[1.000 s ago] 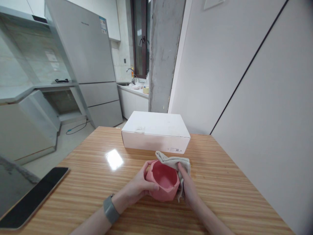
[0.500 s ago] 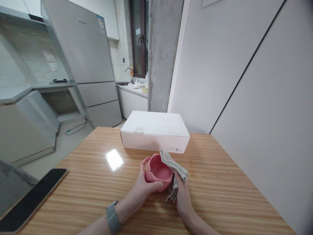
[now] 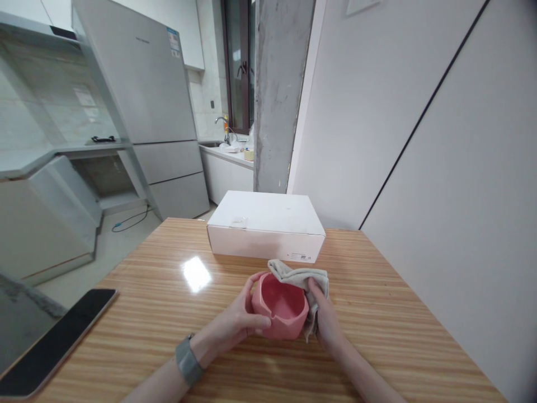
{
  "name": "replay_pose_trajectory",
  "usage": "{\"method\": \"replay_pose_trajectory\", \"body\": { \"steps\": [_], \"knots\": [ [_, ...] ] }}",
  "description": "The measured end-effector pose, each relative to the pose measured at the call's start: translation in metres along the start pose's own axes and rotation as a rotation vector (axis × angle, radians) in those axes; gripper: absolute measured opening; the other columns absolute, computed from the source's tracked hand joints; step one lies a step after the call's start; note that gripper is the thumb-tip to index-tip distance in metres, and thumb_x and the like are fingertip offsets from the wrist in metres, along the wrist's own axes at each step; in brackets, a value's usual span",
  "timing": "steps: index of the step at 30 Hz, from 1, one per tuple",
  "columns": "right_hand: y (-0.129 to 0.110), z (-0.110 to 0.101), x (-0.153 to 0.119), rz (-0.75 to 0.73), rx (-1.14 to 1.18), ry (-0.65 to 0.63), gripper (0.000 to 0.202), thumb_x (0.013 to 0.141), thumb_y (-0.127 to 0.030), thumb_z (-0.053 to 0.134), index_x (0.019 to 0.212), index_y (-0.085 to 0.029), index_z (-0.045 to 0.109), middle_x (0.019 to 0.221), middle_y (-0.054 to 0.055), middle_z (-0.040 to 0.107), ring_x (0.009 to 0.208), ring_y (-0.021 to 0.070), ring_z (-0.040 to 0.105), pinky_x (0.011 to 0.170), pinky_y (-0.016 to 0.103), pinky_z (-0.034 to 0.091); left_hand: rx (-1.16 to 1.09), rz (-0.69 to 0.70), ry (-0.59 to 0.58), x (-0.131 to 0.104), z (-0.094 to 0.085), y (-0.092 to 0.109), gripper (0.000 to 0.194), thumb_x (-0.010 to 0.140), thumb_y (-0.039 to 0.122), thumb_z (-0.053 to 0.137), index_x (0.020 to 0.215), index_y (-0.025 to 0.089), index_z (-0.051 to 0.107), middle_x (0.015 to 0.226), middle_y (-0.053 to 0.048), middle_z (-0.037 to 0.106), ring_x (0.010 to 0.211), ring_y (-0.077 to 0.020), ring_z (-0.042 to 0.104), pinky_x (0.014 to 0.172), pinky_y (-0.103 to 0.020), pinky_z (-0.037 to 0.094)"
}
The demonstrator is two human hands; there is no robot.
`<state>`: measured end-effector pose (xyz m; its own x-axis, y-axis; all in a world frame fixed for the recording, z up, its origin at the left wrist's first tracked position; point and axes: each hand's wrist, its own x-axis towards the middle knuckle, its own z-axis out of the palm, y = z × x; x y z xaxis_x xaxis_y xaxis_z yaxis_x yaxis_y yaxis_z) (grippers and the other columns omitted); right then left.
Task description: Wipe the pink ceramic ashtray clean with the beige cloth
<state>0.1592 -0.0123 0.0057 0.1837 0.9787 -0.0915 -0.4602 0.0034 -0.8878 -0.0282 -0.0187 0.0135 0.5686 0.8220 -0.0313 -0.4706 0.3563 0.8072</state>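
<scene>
A pink faceted bowl [image 3: 285, 323] is tilted over the wooden table, its opening facing up and toward the camera. My left hand [image 3: 244, 313] grips its left side, thumb on the front and fingers behind the rim. On the right, my right hand [image 3: 323, 305] is closed on a folded grey-beige cloth [image 3: 297, 275], which lies against the bowl's back and right rim and hangs down its right side. Some of the right fingers are hidden behind the cloth.
Behind the bowl, a white box [image 3: 266, 224] sits on the wooden table [image 3: 168, 336]. A dark flat device [image 3: 54, 341] lies at the table's left edge. A white wall rises along the right side.
The bowl has shifted slightly right and toward the camera, and turned in my left hand. My right hand and the cloth have moved right, with the cloth now spread across the back rim.
</scene>
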Motion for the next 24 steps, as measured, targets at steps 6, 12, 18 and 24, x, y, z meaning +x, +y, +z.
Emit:
{"method": "replay_pose_trajectory", "body": {
  "steps": [6,12,18,24],
  "knots": [
    [0.002,-0.002,-0.002,0.087,-0.014,-0.119,0.043,0.07,-0.053,0.075,0.094,-0.019,0.076,0.096,0.009,0.078,0.105,0.0324,0.068,0.095,0.043,0.05,0.082,0.052,-0.046,0.004,-0.005,-0.003,0.097,0.045,0.005,0.087,0.132,0.021,0.049,0.135,-0.011,0.056,0.127,-0.033,0.048,0.106,-0.042,0.036],
    [0.016,-0.009,0.008,-0.015,-0.006,-0.094,0.042,0.077,-0.052,0.07,0.106,-0.022,0.073,0.104,0.007,0.077,0.109,0.0295,0.066,0.103,0.044,0.045,0.169,0.106,0.107,0.008,0.002,-0.006,0.101,0.045,0.005,0.087,0.134,0.025,0.044,0.136,-0.012,0.055,0.127,-0.0334,0.048,0.106,-0.046,0.037],
    [0.034,-0.004,0.0,-0.098,-0.041,0.004,0.041,0.079,-0.049,0.068,0.114,-0.028,0.069,0.121,0.002,0.07,0.126,0.0244,0.054,0.115,0.042,0.031,0.232,0.2,0.343,0.011,0.006,-0.007,0.1,0.044,0.007,0.088,0.131,0.025,0.042,0.141,-0.011,0.05,0.131,-0.0326,0.044,0.111,-0.046,0.033],
    [0.036,0.0,-0.005,-0.156,-0.074,-0.013,0.035,0.08,-0.045,0.067,0.112,-0.028,0.07,0.118,0.001,0.072,0.127,0.0226,0.054,0.114,0.042,0.032,0.073,0.175,0.14,0.005,0.005,-0.004,0.085,0.065,0.016,0.081,0.136,0.03,0.036,0.145,-0.01,0.045,0.131,-0.0305,0.045,0.108,-0.048,0.038]
  ]
}}
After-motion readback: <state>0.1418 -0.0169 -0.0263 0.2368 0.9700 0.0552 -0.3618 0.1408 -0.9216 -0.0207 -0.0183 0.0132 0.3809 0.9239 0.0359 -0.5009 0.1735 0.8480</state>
